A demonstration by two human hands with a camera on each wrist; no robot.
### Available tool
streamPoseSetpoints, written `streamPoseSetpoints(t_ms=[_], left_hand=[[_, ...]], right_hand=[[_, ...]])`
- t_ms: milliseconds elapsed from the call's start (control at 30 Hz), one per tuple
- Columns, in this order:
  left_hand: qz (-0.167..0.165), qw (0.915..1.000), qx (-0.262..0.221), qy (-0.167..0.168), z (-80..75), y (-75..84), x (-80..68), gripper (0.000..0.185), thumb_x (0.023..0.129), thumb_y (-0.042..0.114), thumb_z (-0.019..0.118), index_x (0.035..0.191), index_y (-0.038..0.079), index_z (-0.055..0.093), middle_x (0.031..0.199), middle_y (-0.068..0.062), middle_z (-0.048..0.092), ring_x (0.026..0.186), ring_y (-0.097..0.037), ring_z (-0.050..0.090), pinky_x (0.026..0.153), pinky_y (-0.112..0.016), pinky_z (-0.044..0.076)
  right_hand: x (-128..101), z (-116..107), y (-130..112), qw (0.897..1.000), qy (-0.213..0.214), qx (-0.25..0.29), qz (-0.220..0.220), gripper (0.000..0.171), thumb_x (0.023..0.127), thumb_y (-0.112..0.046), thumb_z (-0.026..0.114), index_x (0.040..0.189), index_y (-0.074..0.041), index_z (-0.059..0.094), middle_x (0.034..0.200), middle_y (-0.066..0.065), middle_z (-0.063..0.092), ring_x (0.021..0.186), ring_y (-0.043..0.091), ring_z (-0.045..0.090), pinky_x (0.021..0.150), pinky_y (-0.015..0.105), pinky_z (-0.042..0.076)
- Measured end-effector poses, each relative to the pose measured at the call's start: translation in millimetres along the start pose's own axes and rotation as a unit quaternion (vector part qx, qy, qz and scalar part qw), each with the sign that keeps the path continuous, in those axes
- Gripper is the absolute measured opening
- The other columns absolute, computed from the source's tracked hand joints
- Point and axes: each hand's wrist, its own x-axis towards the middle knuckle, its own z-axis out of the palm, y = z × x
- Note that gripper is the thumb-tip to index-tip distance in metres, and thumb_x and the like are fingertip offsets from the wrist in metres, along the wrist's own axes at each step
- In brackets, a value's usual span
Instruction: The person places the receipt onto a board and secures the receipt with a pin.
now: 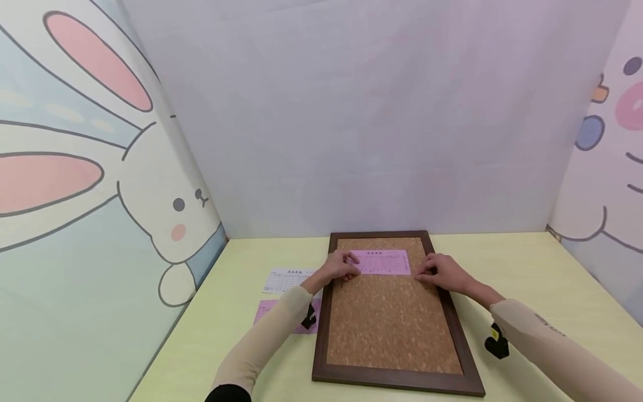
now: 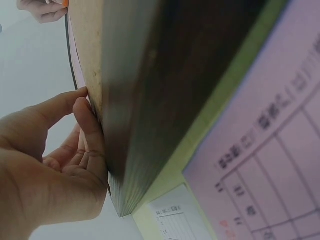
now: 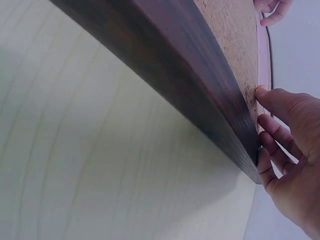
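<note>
A framed corkboard [image 1: 394,329] lies on the table, its dark brown frame [image 1: 397,377] long side toward me. Across its upper part is a pink printed form [image 1: 384,263]. My left hand [image 1: 340,267] rests on the form's left end, its thumb and index fingertips apart in the head view. Just right of the form, my right hand [image 1: 442,272] pinches a small orange pin-like piece [image 3: 259,91] at the cork surface; fingertips mostly hide it. Its other fingers lie by the frame's right side.
Left of the board, a white printed form [image 1: 283,281] and another pink form [image 1: 264,307] lie on the pale yellow table [image 1: 527,268], partly behind my left arm. A whitish wall [image 1: 351,123] stands behind, with cartoon-printed panels at both sides.
</note>
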Motion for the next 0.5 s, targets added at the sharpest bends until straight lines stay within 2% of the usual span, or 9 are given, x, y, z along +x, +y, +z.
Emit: streamPoseSetpoints(t_ms=[100, 333, 500], left_hand=[[0.001, 1.0000, 0.000, 0.000, -0.7, 0.6, -1.0, 0.027, 0.089, 0.009, 0.078, 0.112, -0.002, 0.068, 0.074, -0.001, 0.061, 0.058, -0.010, 0.055, 0.050, -0.018, 0.047], [-0.001, 1.0000, 0.001, 0.005, -0.2, 1.7, -3.0, 0.025, 0.088, 0.007, 0.078, 0.110, -0.001, 0.069, 0.073, -0.002, 0.061, 0.058, -0.011, 0.054, 0.050, -0.018, 0.046], [-0.004, 1.0000, 0.003, 0.004, 0.8, 4.2, -4.2, 0.026, 0.088, 0.009, 0.078, 0.111, -0.001, 0.069, 0.073, 0.000, 0.060, 0.057, -0.010, 0.054, 0.050, -0.018, 0.047]], right_hand=[[-0.5, -0.3, 0.3, 1.000, 0.005, -0.005, -0.003, 0.006, 0.085, -0.008, 0.081, 0.083, -0.013, 0.080, 0.086, -0.002, 0.068, 0.077, 0.010, 0.059, 0.065, 0.025, 0.047], [-0.8, 0.7, -1.5, 0.999, 0.026, -0.020, 0.001, 0.004, 0.084, -0.006, 0.081, 0.081, -0.008, 0.079, 0.079, -0.002, 0.068, 0.072, 0.005, 0.056, 0.061, 0.024, 0.045], [1.1, -1.9, -4.8, 0.998, 0.017, -0.055, 0.004, 0.005, 0.085, -0.007, 0.080, 0.080, -0.007, 0.079, 0.077, -0.004, 0.065, 0.069, 0.005, 0.053, 0.060, 0.024, 0.044]])
